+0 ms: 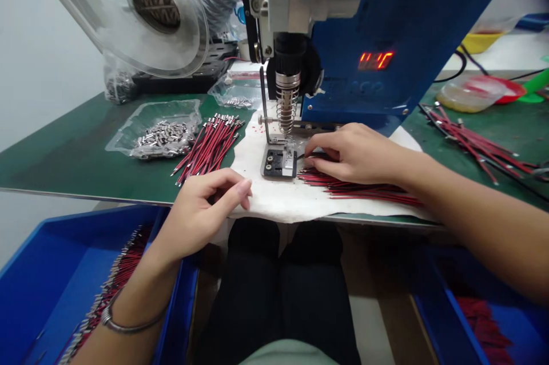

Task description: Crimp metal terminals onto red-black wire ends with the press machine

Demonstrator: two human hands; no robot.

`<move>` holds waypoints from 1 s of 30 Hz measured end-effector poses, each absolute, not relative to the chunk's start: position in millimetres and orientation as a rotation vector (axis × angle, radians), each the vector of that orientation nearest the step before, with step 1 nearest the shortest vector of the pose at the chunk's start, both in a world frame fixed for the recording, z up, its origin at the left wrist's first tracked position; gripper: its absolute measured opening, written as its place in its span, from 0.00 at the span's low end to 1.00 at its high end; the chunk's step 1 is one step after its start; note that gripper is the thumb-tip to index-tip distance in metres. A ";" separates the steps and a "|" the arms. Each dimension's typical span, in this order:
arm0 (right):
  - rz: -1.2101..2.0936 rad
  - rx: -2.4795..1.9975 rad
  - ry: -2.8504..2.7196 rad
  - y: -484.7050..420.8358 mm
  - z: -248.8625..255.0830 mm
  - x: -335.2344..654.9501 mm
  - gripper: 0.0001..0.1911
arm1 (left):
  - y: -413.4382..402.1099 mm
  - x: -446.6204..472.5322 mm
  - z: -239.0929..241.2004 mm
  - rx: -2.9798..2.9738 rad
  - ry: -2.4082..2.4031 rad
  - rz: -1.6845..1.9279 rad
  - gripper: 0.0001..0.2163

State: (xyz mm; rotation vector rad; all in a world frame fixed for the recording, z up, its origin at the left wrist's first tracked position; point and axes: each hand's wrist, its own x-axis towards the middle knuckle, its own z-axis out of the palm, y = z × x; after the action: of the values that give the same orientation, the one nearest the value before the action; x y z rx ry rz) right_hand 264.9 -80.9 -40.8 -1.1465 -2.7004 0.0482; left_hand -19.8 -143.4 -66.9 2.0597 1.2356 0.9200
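Observation:
My right hand (pixel 351 153) is closed in a pinch on a dark wire (pixel 309 154) at the right side of a small metal fixture (pixel 281 162), under the spring-loaded head (pixel 287 96) of a blue machine. Beneath that hand lies a bundle of red and black wires (pixel 364 189) on a white cloth (pixel 274 202). My left hand (pixel 210 205) hovers at the table's front edge, left of the fixture. Its fingers are curled with the thumb against them; whatever they may hold is hidden.
Left on the green table (pixel 64 136) are a clear tray (pixel 156 125) of small metal connectors and a pile of wires with metal ends (pixel 210 147). A round clear fume hood (pixel 141 16) hangs above. More wires (pixel 476 142) lie right. Blue bins (pixel 51 250) stand below.

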 end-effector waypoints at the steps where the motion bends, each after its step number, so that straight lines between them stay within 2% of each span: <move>1: 0.050 -1.153 -2.710 -80.8 -40.9 264.6 0.13 | -143.5 -19.9 -66.8 2.063 1.236 0.916 0.15; 18: 0.005 -1.178 -2.705 -80.4 -40.6 264.5 0.13 | -146.0 -11.8 -75.1 2.179 1.256 1.060 0.11; 30: -0.031 -1.149 -2.720 -80.1 -42.0 267.6 0.13 | -141.9 15.1 -103.8 2.573 1.637 1.420 0.09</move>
State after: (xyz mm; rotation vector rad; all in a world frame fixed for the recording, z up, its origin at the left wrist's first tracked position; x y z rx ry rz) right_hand 267.6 -80.1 -42.0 -1.1489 -2.7198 -0.0305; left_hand 15.1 -141.9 -103.8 2.5734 1.6373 1.4201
